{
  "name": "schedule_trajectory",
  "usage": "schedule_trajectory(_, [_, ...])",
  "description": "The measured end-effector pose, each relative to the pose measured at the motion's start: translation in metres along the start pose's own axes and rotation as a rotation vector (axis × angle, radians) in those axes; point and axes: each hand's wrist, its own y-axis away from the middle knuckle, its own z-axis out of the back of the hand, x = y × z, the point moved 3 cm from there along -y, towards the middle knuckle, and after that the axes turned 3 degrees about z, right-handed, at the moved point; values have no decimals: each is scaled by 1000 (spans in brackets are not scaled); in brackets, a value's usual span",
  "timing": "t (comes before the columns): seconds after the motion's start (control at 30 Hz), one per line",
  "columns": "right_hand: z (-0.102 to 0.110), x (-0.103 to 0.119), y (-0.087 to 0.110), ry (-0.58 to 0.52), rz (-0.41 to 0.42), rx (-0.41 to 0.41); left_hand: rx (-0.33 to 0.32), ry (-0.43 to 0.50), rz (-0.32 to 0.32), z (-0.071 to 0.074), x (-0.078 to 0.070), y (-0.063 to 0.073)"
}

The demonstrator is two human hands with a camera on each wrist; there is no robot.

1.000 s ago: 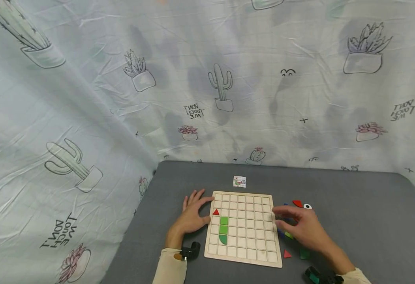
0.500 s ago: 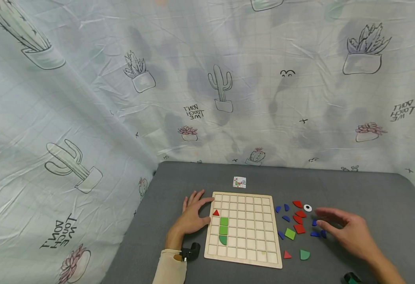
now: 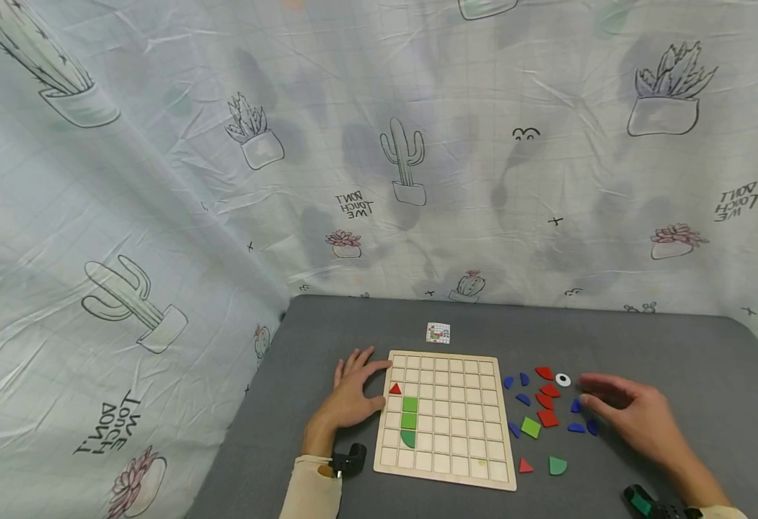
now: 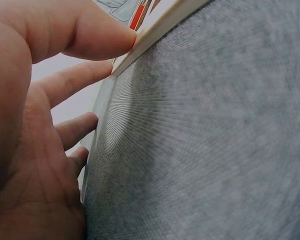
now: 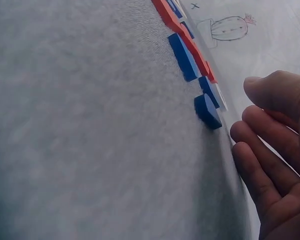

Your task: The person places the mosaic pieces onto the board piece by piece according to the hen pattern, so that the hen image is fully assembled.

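Observation:
A wooden grid board (image 3: 450,418) lies on the grey table. My left hand (image 3: 347,396) touches its left edge with thumb and index fingertips, the other fingers spread; the left wrist view shows both tips against the rim. On the board sit a red triangle (image 3: 395,388), two light green squares (image 3: 410,412) and a dark green quarter-round piece (image 3: 407,438). My right hand (image 3: 638,418) hovers at the right end of the loose pieces, thumb and fingers apart, holding nothing. Nearest to it are blue pieces (image 3: 576,427) and a white disc with a black centre (image 3: 563,380).
Between board and right hand lie several red pieces (image 3: 547,418), more blue pieces (image 3: 523,398) and a light green square (image 3: 531,427). Closer to me are a red triangle (image 3: 526,466) and a dark green rounded piece (image 3: 557,466). A small picture card (image 3: 438,332) lies behind the board.
My right hand has moved right, from the board's right edge across the loose pieces to their far right side, uncovering them. The left hand and the pieces on the board have stayed put.

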Motion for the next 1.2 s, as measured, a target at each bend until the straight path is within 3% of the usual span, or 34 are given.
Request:
schedule_trajectory(0.3, [-8, 1, -16, 42, 12, 19, -4, 25, -21, 3, -6, 2])
schedule_trajectory(0.53, [-15, 5, -26, 79, 26, 27, 48, 20, 12, 12, -21, 5])
schedule_trajectory(0.87, [-24, 10, -32, 147, 77, 33, 49, 4, 39, 12, -21, 5])
schedule_trajectory(1.2, [-23, 9, -30, 146, 100, -27, 51, 10, 36, 12, -19, 5])
